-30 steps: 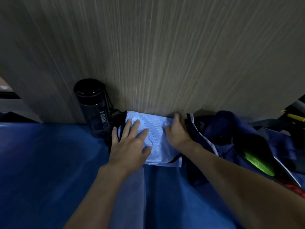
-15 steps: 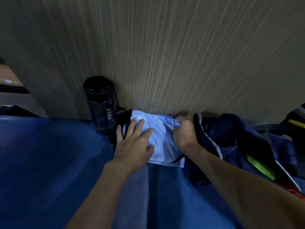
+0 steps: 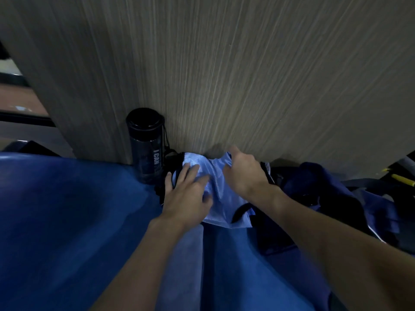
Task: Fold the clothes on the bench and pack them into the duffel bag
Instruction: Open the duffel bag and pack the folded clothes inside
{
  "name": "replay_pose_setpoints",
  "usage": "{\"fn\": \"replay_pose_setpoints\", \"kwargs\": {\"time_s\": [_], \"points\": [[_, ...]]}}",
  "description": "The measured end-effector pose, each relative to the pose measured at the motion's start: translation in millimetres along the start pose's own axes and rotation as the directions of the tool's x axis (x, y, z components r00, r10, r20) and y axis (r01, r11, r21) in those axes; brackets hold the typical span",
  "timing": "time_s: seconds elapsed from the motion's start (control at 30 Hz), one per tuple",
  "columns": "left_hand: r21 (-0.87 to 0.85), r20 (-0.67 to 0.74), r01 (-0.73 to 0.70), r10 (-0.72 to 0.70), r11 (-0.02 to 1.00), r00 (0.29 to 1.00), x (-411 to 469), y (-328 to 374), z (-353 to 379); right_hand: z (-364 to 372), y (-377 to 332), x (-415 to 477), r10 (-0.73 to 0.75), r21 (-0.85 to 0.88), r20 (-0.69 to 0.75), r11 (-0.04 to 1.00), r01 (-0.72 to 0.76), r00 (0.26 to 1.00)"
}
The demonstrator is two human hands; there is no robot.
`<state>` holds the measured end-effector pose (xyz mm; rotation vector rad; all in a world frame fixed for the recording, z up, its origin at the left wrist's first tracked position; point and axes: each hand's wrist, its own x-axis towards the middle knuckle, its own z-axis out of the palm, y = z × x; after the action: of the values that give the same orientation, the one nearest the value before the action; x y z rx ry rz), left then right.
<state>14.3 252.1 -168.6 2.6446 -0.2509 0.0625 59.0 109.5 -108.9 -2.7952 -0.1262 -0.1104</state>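
Observation:
A light blue garment (image 3: 221, 198) with black trim lies folded on the blue bench (image 3: 67, 209), against the wood-grain wall. My left hand (image 3: 186, 196) presses flat on its left half with fingers spread. My right hand (image 3: 243, 173) pinches the garment's far right corner and lifts it a little off the bench. To the right sits the dark navy duffel bag (image 3: 325, 198), open and slumped, with its edge touching the garment.
A black water bottle (image 3: 146, 147) stands upright against the wall (image 3: 247, 75) just left of the garment. Yellow-tipped items (image 3: 402, 179) and dark straps lie at the far right. A lighter blue cloth (image 3: 182, 265) lies on the bench between my forearms.
My right hand went from lying flat on the garment's right edge to gripping its far corner and lifting it towards the left. My left hand stayed pressed on the garment.

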Motion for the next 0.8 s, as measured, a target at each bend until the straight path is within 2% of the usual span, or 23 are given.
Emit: {"fn": "replay_pose_setpoints", "kwargs": {"time_s": [0.1, 0.17, 0.2, 0.23, 0.3, 0.33, 0.4, 0.47, 0.53, 0.57, 0.63, 0.8], "points": [[-0.249, -0.285, 0.016, -0.089, 0.968, 0.954, 3.0, 8.0, -8.1, -7.9, -21.3, 12.0, 0.065, 0.221, 0.034, 0.973, -0.071, 0.997], [-0.45, -0.379, 0.023, -0.215, 0.893, 0.9, 1.6, 14.6, -19.5, -9.7, -34.6, 16.6, 0.174, 0.464, 0.12, 0.86, -0.21, 0.977], [-0.558, -0.332, 0.05, -0.278, 0.828, 0.901, 0.8, 16.4, -25.5, -9.5, -40.4, 18.8, 0.206, 0.582, 0.176, 0.767, -0.27, 0.963], [-0.659, -0.227, 0.103, -0.327, 0.745, 0.917, 0.0, 17.1, -30.4, -9.9, -46.9, 20.1, 0.209, 0.676, 0.229, 0.669, -0.31, 0.951], [-0.771, -0.006, 0.224, -0.359, 0.596, 0.933, -1.5, 12.7, -34.1, -11.2, -55.2, 19.1, 0.151, 0.758, 0.338, 0.541, -0.364, 0.929], [-0.766, 0.038, 0.252, -0.349, 0.592, 0.936, -2.4, 8.5, -32.9, -10.5, -55.7, 17.6, 0.113, 0.779, 0.383, 0.495, -0.386, 0.917], [-0.685, 0.024, 0.268, -0.347, 0.677, 0.938, -4.6, 0.4, -27.9, -5.3, -49.5, 14.5, 0.092, 0.804, 0.366, 0.47, -0.364, 0.926], [-0.561, -0.046, 0.273, -0.359, 0.782, 0.932, -5.5, -3.4, -24.3, 7.2, -34.4, 17.0, 0.177, 0.735, 0.216, 0.618, -0.279, 0.96], [-0.377, -0.082, 0.312, -0.367, 0.872, 0.927, -5.3, -3.0, -22.4, 18.9, -22.1, 15.7, 0.233, 0.641, 0.177, 0.71, -0.292, 0.956], [-0.301, -0.079, 0.334, -0.372, 0.893, 0.925, -5.3, -1.5, -22.3, 23.0, -17.6, 12.9, 0.25, 0.649, 0.222, 0.684, -0.334, 0.943], [-0.281, -0.051, 0.347, -0.376, 0.895, 0.925, -6.1, 0.3, -22.1, 29.7, -11.6, 7.6, 0.26, 0.723, 0.334, 0.546, -0.423, 0.906], [-0.521, 0.01, 0.332, -0.383, 0.787, 0.924, -7.4, -6.2, -26.0, 38.3, -12.5, 9.1, 0.25, 0.845, 0.392, 0.282, -0.454, 0.886]]}}
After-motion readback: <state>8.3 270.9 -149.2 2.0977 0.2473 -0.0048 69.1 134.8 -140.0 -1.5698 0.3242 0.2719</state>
